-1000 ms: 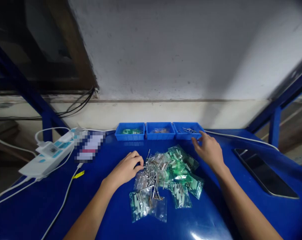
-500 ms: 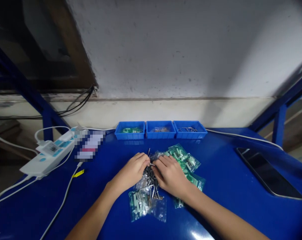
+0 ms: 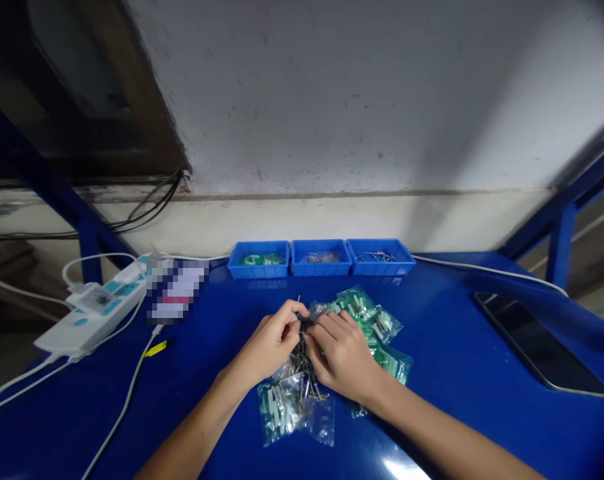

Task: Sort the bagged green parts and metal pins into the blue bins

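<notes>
Both my hands are over the heap of thin metal pins [image 3: 308, 380] on the blue table. On the left side of the heap is my left hand [image 3: 275, 340], its thumb and forefinger bent with a small gap between their tips. Close beside it, my right hand [image 3: 342, 350] curls its fingers down over the pins; whatever lies between its fingertips is hidden. Green-tinted bags of pale strips [image 3: 365, 310] stick out beyond the right hand. Nearer me lie another green bag [image 3: 277, 410] and a clear bag [image 3: 322, 423] with brownish pins at its top.
Along the back stand three blue bins: the left bin [image 3: 259, 272] has green bags, the middle bin [image 3: 321, 269] clear bags, the right bin [image 3: 382, 269] loose pins. A phone [image 3: 539, 343] lies at right. A power strip [image 3: 97, 303] with white cables is at left.
My right hand has come from the right bin to the heap and met my left hand at a metal pin. Since then, my left thumb and forefinger have parted.
</notes>
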Available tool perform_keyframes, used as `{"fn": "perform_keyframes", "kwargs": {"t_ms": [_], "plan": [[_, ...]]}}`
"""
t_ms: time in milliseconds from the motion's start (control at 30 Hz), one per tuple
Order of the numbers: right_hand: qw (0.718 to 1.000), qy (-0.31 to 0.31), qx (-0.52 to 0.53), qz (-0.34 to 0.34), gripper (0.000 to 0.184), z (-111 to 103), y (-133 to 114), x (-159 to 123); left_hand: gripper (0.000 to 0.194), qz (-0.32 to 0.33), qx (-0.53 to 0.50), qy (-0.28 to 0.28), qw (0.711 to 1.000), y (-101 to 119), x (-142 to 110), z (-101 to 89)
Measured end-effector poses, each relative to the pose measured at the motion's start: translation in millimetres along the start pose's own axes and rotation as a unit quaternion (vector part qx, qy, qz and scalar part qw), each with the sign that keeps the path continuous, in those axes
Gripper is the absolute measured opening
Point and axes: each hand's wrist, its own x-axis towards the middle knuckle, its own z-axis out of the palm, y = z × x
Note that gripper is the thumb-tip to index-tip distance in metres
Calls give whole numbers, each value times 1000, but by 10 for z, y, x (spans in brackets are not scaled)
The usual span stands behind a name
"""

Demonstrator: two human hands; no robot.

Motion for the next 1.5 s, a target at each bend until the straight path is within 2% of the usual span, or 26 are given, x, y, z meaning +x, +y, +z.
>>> {"fn": "perform_keyframes", "kwargs": {"t_ms": [167, 300, 400, 500, 700, 1100, 1267, 1500], "plan": [[997, 12, 49, 60, 25, -39, 30, 43, 14, 14, -17, 44, 999, 15, 0, -16], [990, -2, 109, 89, 33, -68, 69, 43, 10, 53, 33, 62, 996, 46, -10, -49], [986, -5, 141, 89, 30, -85, 87, 32, 13, 67, 70, 69, 993, 55, -14, -65], [989, 0, 129, 79, 21, -112, 101, 33, 17, 62, 86, 64, 992, 42, -5, -69], [999, -22, 32, 27, 23, -163, 125, 47, 26, 67, 122, 45, 989, 0, 14, -59], [999, -27, 30, 8, 21, -158, 171, 33, 27, 54, 121, 58, 989, -18, 2, -58], [997, 27, 69, -5, 27, -167, 154, 33, 15, 63, 91, 39, 993, 20, -34, -89], [978, 104, 181, 10, 29, -208, 51, 30, 12, 148, 82, 10, 985, 73, -59, -121]]}}
